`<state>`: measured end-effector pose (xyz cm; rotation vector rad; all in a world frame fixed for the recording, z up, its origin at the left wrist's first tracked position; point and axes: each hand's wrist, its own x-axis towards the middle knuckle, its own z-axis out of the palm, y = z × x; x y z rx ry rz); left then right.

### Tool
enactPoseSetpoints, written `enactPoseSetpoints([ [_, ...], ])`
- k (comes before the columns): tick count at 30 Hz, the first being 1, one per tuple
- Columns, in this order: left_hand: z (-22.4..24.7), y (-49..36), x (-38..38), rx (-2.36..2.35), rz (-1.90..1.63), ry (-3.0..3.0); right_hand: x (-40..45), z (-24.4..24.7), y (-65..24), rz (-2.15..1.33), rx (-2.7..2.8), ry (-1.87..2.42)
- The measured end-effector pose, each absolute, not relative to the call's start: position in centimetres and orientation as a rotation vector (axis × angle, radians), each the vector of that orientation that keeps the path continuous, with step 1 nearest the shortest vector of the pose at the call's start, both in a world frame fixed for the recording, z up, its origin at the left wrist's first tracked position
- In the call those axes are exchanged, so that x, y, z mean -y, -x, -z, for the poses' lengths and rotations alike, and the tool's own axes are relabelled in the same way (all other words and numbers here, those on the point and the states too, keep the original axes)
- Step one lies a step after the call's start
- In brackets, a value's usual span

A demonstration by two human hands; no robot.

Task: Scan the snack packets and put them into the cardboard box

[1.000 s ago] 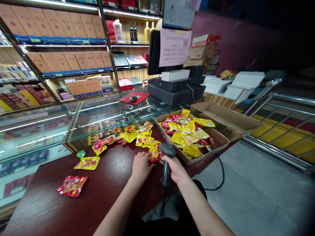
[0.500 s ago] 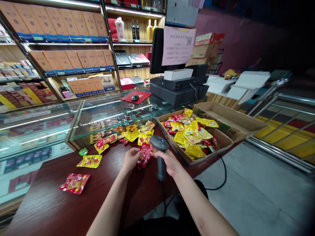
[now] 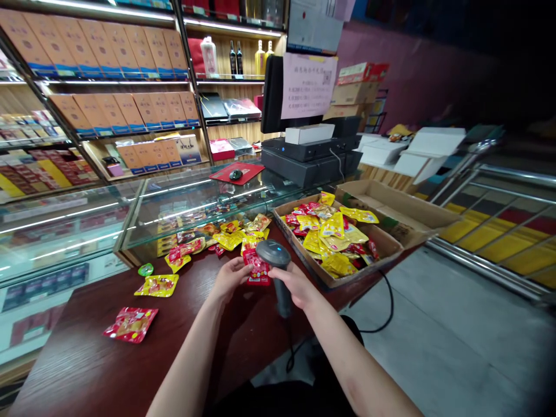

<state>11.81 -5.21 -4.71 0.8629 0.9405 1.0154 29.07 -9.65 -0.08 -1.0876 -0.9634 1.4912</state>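
Observation:
My right hand (image 3: 293, 286) is shut around the grip of a black handheld barcode scanner (image 3: 273, 255), whose head tilts toward a red snack packet (image 3: 258, 269). My left hand (image 3: 226, 278) holds that packet by its edge, just behind the scanner head and a little above the counter. Loose yellow and red packets (image 3: 232, 240) lie in a heap beyond my hands. Two more, a yellow packet (image 3: 157, 285) and a red one (image 3: 130, 324), lie apart on the left of the dark red wooden counter (image 3: 87, 359).
A cardboard tray (image 3: 299, 243) full of yellow and red packets stands to the right, with a flattened carton (image 3: 399, 205) behind it. Further back are a glass display case (image 3: 174, 202), a till with a monitor (image 3: 313, 156), and a mouse on a red mat (image 3: 236, 174).
My left hand has lifted the red packet off the pile and brought it up beside the scanner. The scanner has swung left and tilted toward the packet.

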Motion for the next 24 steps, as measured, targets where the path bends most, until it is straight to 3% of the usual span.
enactPoseSetpoints([
  [5, 2.8, -11.8, 3.3, -0.901, -0.902, -0.916, 9.4, -1.7, -29.5, -1.430, 1.016, 1.124],
  [11, 0.2, -12.3, -1.2, -0.920, -1.030, -0.932, 10.2, -2.3, -29.8, -1.164, 1.160, 1.188],
  [17, -1.7, -13.1, -3.6, -0.957, -1.012, -0.967, 11.4, -1.6, -28.6, -1.447, 1.023, 1.172],
  [24, -1.6, -13.2, -3.4, -0.945, -0.993, -0.966, 12.0, -1.1, -27.1, -1.446, 1.019, 1.271],
])
